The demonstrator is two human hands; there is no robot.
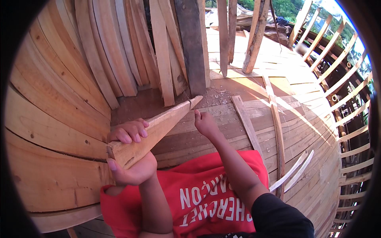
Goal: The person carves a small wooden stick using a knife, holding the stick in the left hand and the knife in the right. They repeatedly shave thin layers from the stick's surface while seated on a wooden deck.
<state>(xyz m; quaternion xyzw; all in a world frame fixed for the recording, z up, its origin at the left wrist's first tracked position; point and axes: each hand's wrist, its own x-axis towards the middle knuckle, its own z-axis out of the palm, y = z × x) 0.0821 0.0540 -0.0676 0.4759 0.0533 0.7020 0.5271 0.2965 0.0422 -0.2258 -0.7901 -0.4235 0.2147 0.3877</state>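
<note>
A long tapered piece of wood [158, 127] slants from my lower left up to a narrow tip near the middle. My left hand [135, 168] grips its thick end, the palm below and the fingers curled over the upper edge. Close to the tip, a thin dark band [190, 104] crosses the wood. My right hand [207, 125] is closed in a fist just right of the tip, thumb uppermost. Whatever it may hold is too small to make out.
Curved planks [55, 119] form a wall on the left. Upright boards [158, 51] and a dark post [192, 47] stand ahead. Wood shavings [218, 95] and loose strips [276, 123] lie on the plank floor [313, 158]. Bent ribs [353, 105] line the right side.
</note>
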